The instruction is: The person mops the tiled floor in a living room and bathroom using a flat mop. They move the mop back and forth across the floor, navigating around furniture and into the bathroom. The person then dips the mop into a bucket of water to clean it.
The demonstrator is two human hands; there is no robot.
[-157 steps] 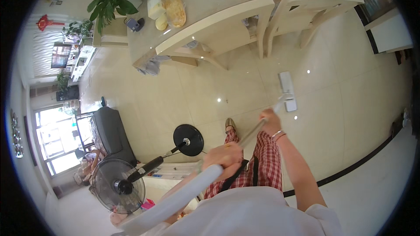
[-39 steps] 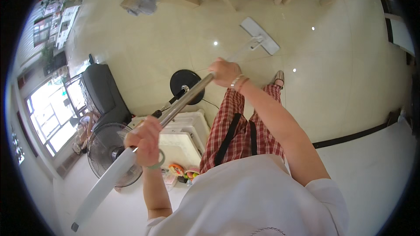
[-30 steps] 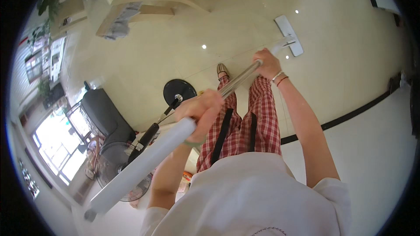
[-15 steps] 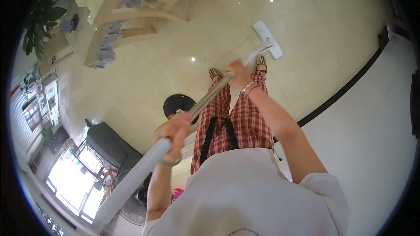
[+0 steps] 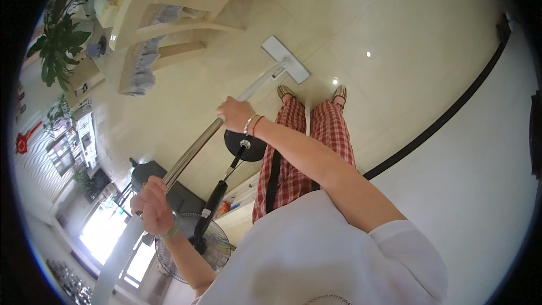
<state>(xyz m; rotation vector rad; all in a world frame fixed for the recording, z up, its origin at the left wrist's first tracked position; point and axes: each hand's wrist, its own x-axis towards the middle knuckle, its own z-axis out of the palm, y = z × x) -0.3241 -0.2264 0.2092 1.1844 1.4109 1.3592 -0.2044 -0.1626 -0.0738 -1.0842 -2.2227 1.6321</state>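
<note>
A long-handled flat mop slants across the view, with a metal pole and a thick pale upper end. My left hand is closed around its upper part, where the metal meets the pale section. Lower down, my right hand wraps the pole, bracelets at its wrist. The white rectangular mop head lies flat on the tiled floor, just ahead of and left of my shoes. My right forearm crosses in front of my checked trousers.
On the left, a standing fan has its round black base near my legs. Pale wooden furniture with a grey ruffled cover stands at the upper left. A black-edged white surface lies right. Farther left are a plant and a dark chair.
The mop head has slid left across the floor, from in front of my right foot to ahead of my left. Both hands have moved left with the pole, still gripping it.
</note>
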